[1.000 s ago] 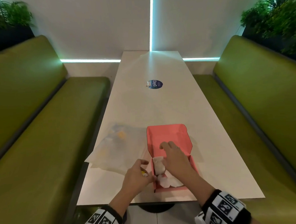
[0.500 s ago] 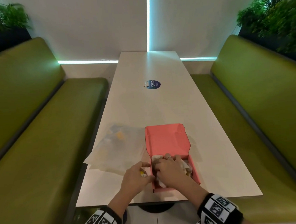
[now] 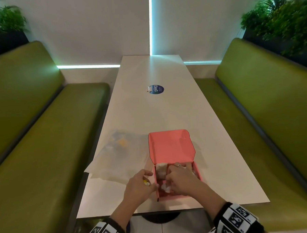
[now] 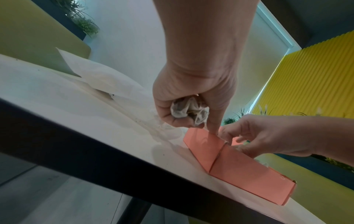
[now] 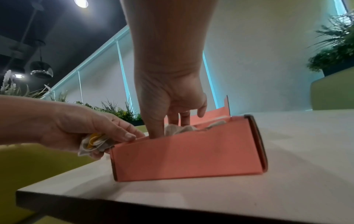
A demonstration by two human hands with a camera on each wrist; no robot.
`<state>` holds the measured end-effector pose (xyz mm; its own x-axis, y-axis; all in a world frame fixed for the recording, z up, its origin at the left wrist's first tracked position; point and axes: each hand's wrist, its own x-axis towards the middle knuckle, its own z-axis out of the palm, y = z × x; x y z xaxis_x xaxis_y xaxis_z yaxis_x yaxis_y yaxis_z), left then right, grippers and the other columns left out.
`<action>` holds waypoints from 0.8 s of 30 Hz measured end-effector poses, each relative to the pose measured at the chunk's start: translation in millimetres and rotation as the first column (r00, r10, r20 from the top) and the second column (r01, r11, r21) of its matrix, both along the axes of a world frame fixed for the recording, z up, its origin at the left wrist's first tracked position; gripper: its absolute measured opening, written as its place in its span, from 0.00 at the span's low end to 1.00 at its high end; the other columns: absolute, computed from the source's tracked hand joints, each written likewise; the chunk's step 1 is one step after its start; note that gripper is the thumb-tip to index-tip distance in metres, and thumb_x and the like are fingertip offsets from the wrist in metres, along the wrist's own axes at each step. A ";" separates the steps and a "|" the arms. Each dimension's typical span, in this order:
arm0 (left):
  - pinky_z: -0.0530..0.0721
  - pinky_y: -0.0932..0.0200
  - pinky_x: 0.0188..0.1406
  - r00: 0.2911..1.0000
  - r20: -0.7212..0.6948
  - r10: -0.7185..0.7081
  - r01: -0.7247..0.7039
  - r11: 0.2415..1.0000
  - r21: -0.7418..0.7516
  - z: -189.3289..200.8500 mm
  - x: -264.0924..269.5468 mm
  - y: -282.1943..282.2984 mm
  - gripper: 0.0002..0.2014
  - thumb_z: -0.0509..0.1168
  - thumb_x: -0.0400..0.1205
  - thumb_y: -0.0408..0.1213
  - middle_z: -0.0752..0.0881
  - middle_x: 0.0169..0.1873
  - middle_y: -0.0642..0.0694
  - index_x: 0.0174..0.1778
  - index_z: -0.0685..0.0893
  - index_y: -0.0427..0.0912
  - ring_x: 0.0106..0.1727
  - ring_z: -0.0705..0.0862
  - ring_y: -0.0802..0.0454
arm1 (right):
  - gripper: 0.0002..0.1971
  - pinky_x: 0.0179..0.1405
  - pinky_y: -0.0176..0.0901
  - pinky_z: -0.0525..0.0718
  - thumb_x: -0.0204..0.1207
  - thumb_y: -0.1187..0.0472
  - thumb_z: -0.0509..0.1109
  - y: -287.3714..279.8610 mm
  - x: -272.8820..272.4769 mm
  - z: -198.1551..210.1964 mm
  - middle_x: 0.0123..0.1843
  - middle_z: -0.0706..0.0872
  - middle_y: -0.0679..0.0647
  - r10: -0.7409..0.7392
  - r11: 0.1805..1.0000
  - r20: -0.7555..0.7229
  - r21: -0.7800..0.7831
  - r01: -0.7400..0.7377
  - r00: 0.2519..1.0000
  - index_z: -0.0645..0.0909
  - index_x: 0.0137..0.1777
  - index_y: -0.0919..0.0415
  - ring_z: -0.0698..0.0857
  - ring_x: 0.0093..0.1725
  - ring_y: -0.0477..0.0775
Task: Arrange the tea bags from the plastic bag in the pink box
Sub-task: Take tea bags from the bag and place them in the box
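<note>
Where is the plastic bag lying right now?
In the head view, the plastic bag lies flat on the white table, just left of the open pink box and beyond the left hand.

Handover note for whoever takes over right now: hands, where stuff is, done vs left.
Left hand: grip curled round a bunch of tea bags, forefinger on the near-left wall of the pink box.
Right hand: inside the box, fingers pressing down on the tea bags there; nothing gripped.
Plastic bag: flat on the table, left of the box; contents unclear.
Done: several bags in the box.
Left: place the held bunch, tidy the rows, check the plastic bag.
</note>
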<state>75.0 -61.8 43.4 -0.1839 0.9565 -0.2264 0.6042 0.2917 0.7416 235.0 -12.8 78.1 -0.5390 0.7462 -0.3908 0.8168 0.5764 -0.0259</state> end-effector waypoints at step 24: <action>0.76 0.73 0.38 0.978 0.148 -0.147 0.109 0.965 0.238 18.8 9.2 4.5 0.05 0.70 0.78 0.44 0.81 0.30 0.61 0.48 0.88 0.51 0.33 0.79 0.67 | 0.07 0.35 0.27 0.76 0.78 0.59 0.70 31.7 31.8 47.5 0.34 0.86 0.51 -0.365 0.865 -0.785 -0.086 0.495 0.501 0.87 0.47 0.62 0.82 0.32 0.45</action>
